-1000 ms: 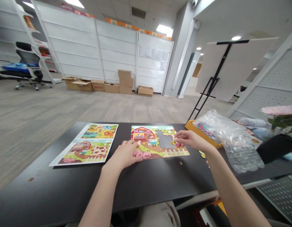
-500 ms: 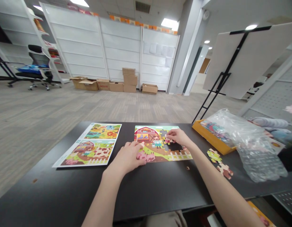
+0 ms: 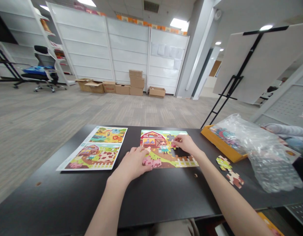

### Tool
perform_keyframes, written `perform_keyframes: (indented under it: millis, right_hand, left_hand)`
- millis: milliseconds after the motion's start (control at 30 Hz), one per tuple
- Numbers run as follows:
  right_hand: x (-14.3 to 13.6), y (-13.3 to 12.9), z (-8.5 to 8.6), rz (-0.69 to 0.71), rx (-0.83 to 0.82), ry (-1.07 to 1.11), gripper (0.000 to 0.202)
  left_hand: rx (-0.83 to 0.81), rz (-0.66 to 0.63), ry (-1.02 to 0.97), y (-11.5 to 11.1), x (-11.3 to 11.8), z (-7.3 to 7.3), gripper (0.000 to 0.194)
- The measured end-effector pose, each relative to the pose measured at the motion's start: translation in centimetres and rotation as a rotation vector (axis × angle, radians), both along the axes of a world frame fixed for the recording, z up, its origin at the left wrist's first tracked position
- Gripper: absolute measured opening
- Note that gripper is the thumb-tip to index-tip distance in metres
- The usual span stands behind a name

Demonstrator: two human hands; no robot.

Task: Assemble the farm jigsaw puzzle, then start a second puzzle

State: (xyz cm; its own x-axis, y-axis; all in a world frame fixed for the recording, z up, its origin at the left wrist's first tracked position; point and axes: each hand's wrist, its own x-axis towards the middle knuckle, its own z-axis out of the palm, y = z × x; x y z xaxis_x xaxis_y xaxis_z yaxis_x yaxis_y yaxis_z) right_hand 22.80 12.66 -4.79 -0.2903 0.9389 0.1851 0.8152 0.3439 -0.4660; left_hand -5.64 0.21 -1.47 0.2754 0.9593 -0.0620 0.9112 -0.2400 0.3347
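A farm-scene jigsaw puzzle (image 3: 153,143) lies on the black table, with a dark gap in its right half. My right hand (image 3: 184,143) pinches a puzzle piece (image 3: 174,145) at the left side of that gap. My left hand (image 3: 135,163) rests on the puzzle's left edge, fingers spread over the part with the pink pigs (image 3: 152,162). Two loose patches of pieces lie right of my right forearm: a green one (image 3: 224,163) and a brown-and-white one (image 3: 235,179). A printed picture sheet (image 3: 97,149) to the left shows the same farm scene.
At the right stands a yellow box (image 3: 221,146) of puzzle pieces, partly covered by a clear plastic bag (image 3: 261,157). An easel board (image 3: 254,65) stands beyond the table's right end. Cardboard boxes (image 3: 136,85) line the far shelving.
The piece in my right hand sits slightly farther left and up against the gap's edge. My left hand stays in place. The whole view has shifted a little.
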Motion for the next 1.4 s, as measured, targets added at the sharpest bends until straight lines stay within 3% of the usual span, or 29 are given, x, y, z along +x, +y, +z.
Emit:
perform_keyframes:
  millis: [167, 400, 567, 733, 867, 1033, 1200, 1300, 1400]
  right_hand:
    - [-0.1, -0.2, 0.0, 0.031, 0.012, -0.021, 0.017]
    - [0.5, -0.7, 1.4, 0.042, 0.032, -0.004, 0.018]
    - [1.7, -0.3, 1.1, 0.002, 0.105, 0.032, 0.019]
    - [2.2, -0.2, 1.0, -0.011, 0.155, 0.014, 0.021]
    - [1.8, -0.6, 1.4, -0.013, 0.162, -0.033, 0.02]
    - [1.6, -0.8, 1.6, -0.006, 0.152, -0.066, 0.02]
    - [1.7, -1.0, 2.0, -0.02, 0.162, -0.02, 0.018]
    - [1.1, -1.4, 2.5, -0.028, 0.145, 0.043, 0.017]
    - [-0.3, -2.4, 3.1, 0.059, -0.005, 0.229, 0.022]
  left_hand:
    - [0.013, -0.009, -0.009, 0.1, -0.1, -0.3, 0.054]
    - [0.029, -0.028, -0.089, 0.3, -0.6, -0.6, 0.047]
    - [0.107, 0.08, -0.168, 0.2, -3.7, 0.9, 0.041]
    - [-0.09, 0.188, -0.082, -1.3, -6.4, 1.6, 0.044]
    - [-0.151, 0.213, 0.024, -1.9, -5.7, 1.4, 0.059]
    - [-0.162, 0.187, 0.06, -1.7, -4.7, 1.7, 0.046]
    - [-0.169, 0.218, 0.025, -2.5, -6.1, 1.9, 0.044]
    - [-0.086, 0.181, -0.063, -3.1, -6.3, 2.9, 0.04]
    - [0.081, 0.101, -0.188, -3.5, -4.5, 4.1, 0.049]
